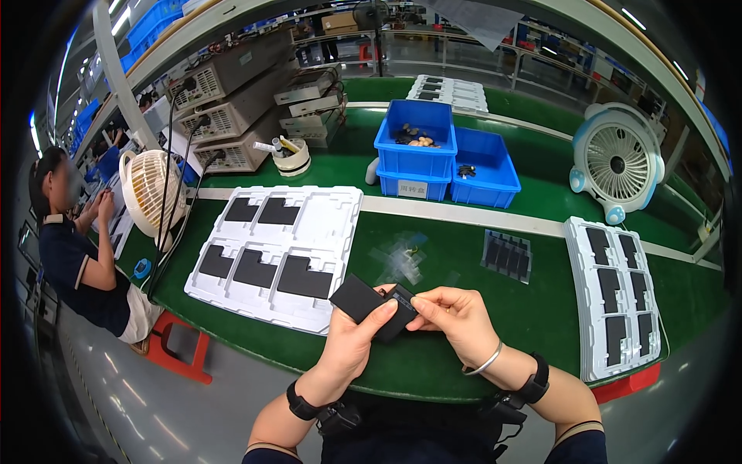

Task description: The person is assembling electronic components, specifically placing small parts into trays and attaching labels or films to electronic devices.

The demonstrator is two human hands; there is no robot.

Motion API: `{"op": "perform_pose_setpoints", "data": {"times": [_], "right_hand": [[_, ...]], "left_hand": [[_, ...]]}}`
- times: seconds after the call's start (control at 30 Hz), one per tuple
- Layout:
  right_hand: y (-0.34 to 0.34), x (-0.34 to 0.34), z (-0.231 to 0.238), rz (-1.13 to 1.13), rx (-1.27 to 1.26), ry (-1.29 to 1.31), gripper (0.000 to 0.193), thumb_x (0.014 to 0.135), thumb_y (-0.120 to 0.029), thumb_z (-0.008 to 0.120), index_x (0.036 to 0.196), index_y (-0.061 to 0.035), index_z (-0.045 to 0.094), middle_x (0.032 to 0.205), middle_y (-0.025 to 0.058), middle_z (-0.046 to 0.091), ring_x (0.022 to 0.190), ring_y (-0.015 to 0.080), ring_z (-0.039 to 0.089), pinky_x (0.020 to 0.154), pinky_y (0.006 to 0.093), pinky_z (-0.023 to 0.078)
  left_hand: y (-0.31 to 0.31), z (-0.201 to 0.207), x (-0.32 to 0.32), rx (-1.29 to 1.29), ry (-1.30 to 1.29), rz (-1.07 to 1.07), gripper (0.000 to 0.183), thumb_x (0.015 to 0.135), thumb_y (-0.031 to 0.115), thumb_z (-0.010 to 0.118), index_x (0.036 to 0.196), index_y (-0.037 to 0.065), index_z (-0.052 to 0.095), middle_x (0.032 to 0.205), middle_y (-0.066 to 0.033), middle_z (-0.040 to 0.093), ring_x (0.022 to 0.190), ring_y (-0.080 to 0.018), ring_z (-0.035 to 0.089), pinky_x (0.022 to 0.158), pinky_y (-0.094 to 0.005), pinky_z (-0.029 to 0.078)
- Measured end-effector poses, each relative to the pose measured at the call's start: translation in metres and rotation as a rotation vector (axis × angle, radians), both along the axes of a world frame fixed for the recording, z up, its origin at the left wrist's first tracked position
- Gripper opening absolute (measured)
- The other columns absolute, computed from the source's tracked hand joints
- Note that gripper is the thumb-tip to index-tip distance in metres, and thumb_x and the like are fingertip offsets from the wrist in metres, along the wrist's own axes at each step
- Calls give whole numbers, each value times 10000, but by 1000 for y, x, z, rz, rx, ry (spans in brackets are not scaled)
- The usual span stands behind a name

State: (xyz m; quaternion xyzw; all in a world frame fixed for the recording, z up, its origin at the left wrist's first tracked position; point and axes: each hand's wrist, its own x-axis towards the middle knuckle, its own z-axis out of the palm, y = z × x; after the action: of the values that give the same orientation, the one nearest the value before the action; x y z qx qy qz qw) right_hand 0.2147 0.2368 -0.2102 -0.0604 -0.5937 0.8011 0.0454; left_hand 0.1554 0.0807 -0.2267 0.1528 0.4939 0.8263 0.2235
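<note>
Head view looks down on a green workbench [479, 263] where both of the person's hands meet over its near edge around a flat black L-shaped part [369, 305]. The left hand [354, 340] is closed on the part, thumb pressed across its top face near the right end and the other fingers curled beneath, so the piece sits tilted with its left end sticking free above the bench. The right hand [456, 313] pinches narrowly at the part's right end, thumb and forefinger drawn together on a small dark piece there; whether that piece belongs to the part or is separate I cannot tell. A silver bangle [484, 362] circles the right wrist, and a black strap sits on each forearm. Just beyond the left hand lies a white moulded tray [325, 224] with five similar black parts seated in its pockets. A second white tray [587, 309] with black inserts lies at the right end of the bench, near a small white fan [616, 162]. Two blue bins [444, 158] stand further back. At far left another person [77, 255] sits beside a cream-coloured fan [151, 189].
</note>
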Motion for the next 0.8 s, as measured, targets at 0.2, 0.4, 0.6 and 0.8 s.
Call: {"op": "perform_pose_setpoints", "data": {"times": [0.2,0.4,0.6,0.8], "right_hand": [[-3,-3,-3,-43,-42,-27,188,848,-150,648,727,-15,602,707,56,627,571,98,587,549,212,495],[-6,-12,-9,-170,98,12,356,848,-251,659,585,-40,543,607,53,589,435,77,521,408,201,391],[-1,-3,-2,-22,-180,-150,424,916,-412,502,836,-16,631,778,91,646,639,160,638,628,254,511],[-2,-1,-6,72,-242,-128,311,896,-312,575,932,-12,648,848,67,646,788,145,655,730,239,519]], "left_hand": [[4,1,3,-43,42,-35,233,858,91,617,1065,-16,599,952,-32,624,864,-84,560,779,-238,443],[8,11,4,-64,67,-121,204,876,108,595,1035,-20,610,917,-30,616,806,-75,543,736,-229,431],[2,7,0,-31,0,-38,232,879,100,585,1075,-25,577,965,-60,629,891,-107,586,797,-240,465],[0,5,-1,40,5,11,243,881,90,581,1094,-25,565,980,-60,623,898,-106,586,791,-239,469]]}}
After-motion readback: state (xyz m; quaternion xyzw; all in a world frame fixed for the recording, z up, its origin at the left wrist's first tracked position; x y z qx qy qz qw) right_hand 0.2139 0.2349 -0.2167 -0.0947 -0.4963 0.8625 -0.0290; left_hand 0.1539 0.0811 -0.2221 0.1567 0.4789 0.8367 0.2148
